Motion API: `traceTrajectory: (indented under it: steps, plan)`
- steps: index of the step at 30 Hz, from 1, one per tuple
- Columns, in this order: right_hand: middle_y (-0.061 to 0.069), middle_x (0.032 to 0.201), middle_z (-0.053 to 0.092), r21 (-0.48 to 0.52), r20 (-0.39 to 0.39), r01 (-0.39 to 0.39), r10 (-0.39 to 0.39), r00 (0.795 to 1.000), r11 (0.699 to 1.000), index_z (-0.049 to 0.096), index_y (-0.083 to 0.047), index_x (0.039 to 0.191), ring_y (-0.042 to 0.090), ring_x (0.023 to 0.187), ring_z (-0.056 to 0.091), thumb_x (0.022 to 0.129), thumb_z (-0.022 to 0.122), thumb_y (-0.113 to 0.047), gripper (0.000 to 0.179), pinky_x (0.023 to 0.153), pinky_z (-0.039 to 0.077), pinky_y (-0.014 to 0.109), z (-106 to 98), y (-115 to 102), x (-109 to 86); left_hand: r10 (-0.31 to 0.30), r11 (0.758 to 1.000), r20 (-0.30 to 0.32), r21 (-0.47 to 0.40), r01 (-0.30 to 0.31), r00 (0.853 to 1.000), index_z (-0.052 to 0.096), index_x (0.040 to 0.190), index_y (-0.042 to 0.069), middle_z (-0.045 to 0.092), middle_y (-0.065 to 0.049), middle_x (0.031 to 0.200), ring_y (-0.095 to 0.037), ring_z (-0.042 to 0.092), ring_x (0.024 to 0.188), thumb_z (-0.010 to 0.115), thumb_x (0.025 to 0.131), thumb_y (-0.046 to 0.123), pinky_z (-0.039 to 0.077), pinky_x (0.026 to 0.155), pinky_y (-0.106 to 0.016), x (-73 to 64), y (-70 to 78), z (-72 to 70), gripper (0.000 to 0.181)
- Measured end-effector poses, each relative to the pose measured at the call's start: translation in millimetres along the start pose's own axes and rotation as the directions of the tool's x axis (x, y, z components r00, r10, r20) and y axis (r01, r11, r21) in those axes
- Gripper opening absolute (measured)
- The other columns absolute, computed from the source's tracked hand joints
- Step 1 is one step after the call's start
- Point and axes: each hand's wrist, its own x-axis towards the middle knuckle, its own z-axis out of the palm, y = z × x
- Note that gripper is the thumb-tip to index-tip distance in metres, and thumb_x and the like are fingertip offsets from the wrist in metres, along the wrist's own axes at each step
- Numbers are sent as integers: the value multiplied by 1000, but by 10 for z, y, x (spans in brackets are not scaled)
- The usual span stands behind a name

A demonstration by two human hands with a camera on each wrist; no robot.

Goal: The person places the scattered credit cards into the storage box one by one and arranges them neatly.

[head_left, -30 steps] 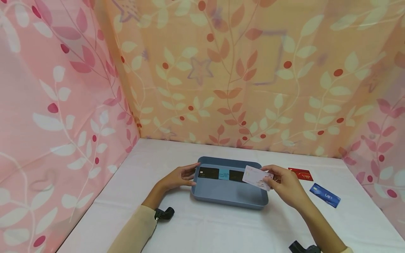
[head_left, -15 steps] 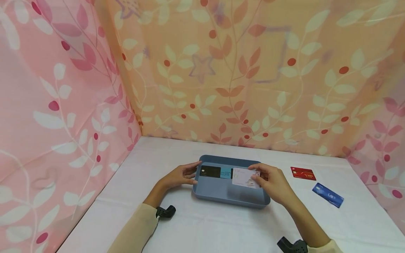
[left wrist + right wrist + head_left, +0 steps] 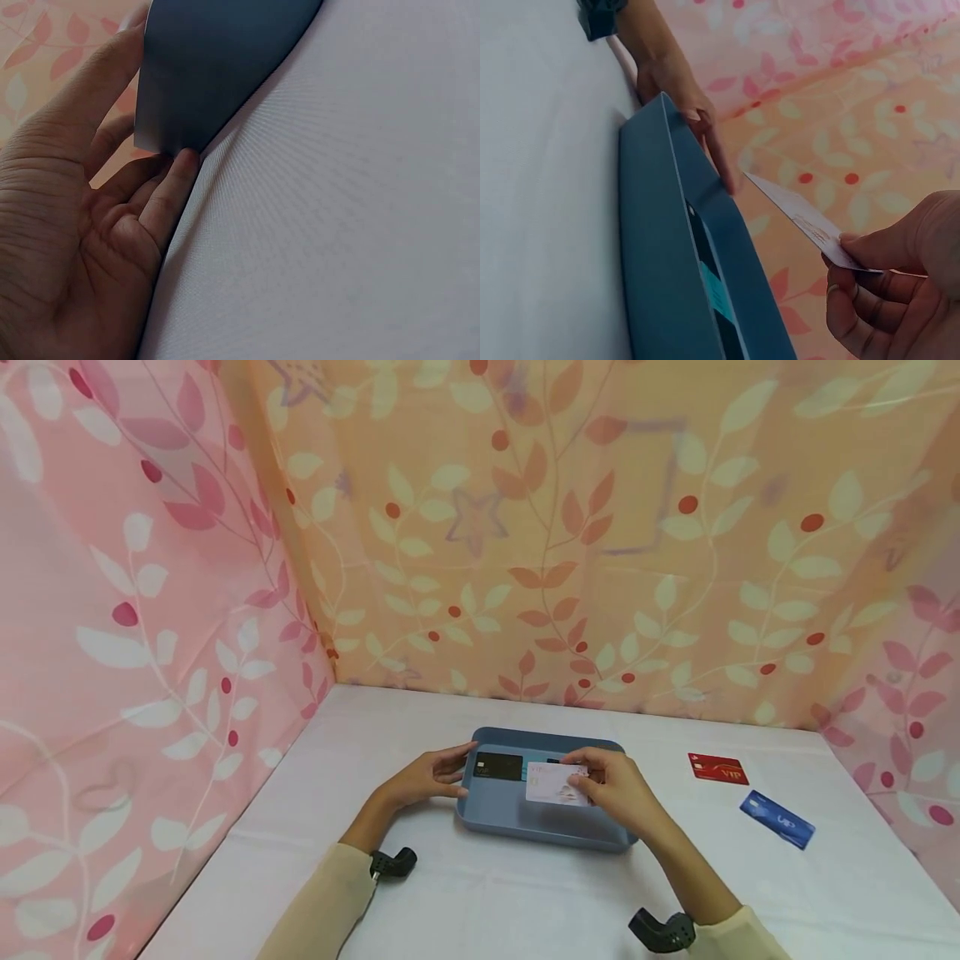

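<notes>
My right hand (image 3: 617,787) pinches a white VIP card (image 3: 553,783) between thumb and fingers. The right wrist view shows that card (image 3: 799,214) tilted and raised above the rim of a blue-grey tray (image 3: 498,822). At the tray's left end, my left hand (image 3: 422,781) holds the rim, its fingertips against the outer wall (image 3: 225,67). Inside, along the far side, lies a black VIP card (image 3: 498,766). Beside it a light blue card (image 3: 717,291) shows in the right wrist view; in the head view the white card mostly hides it. Another black card is largely covered there.
Right of the tray, a red VIP card (image 3: 717,768) and a blue VIP card (image 3: 777,819) lie apart on the white tablecloth (image 3: 480,893). Floral curtains (image 3: 450,568) stand behind and at both sides. Each wrist wears a small black camera (image 3: 393,863).
My right hand has carried the white card leftward over the tray, from its right end to near the middle. The left hand stays at the tray's left end.
</notes>
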Motion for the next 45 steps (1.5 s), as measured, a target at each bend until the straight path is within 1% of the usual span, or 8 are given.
traceTrajectory:
  steps: [3,6,9,16,25,31,34,45]
  plan:
    - [7,95,71,31,18,6,-6,1000,999,74,-6,116,19,65,59,92,72,-2,25,52,53,25,91,25,62,-7,1000,-13,4,7,1000,31,160,11,26,-6,166,-27,29,151,80,88,6,39,114,-39,-8,6,3,88]
    - [9,97,73,59,27,1,-3,1000,998,73,-5,116,18,67,62,92,72,-1,25,54,55,25,181,46,115,-7,1000,-20,7,7,1000,31,160,12,27,-6,166,-27,29,150,80,88,7,40,114,-40,-10,-1,7,88]
    - [8,94,73,73,34,6,-8,999,997,73,-4,115,17,68,63,91,72,1,24,54,56,25,265,59,150,-11,1000,-24,11,12,1000,32,160,13,27,-5,166,-27,30,150,80,88,7,40,114,-39,-9,-2,13,88]
    - [6,87,72,49,19,10,-11,1000,999,74,-3,112,15,65,61,90,74,0,22,53,55,24,434,19,214,-14,1000,-27,12,15,1000,32,160,13,27,-7,166,-29,30,150,81,87,8,40,114,-40,-15,18,5,88]
    - [4,75,68,35,33,7,-8,999,999,74,0,109,12,56,56,90,73,2,19,45,49,24,659,47,341,-13,1000,-24,9,14,1000,31,160,12,27,-8,166,-29,30,150,81,88,9,40,113,-38,-13,-3,-3,88]
    - [5,69,65,22,34,2,-2,999,1000,76,2,107,13,51,54,89,74,2,17,45,48,25,741,19,382,-12,1000,-16,17,13,1000,30,161,11,26,-10,166,-31,30,150,80,88,10,40,113,-39,-3,8,4,88]
    - [4,65,63,12,30,1,-1,1000,1000,76,2,105,13,49,53,89,75,1,16,44,46,25,782,7,406,-20,1000,-19,14,20,1000,31,160,12,26,-9,166,-30,30,150,81,88,9,40,114,-39,4,24,9,88]
    - [2,57,58,12,39,-57,57,998,998,76,4,104,12,44,52,89,75,0,16,42,45,23,912,24,475,-36,999,-24,24,36,999,31,161,14,25,-7,166,-30,29,150,80,89,10,40,113,-37,7,54,23,87]
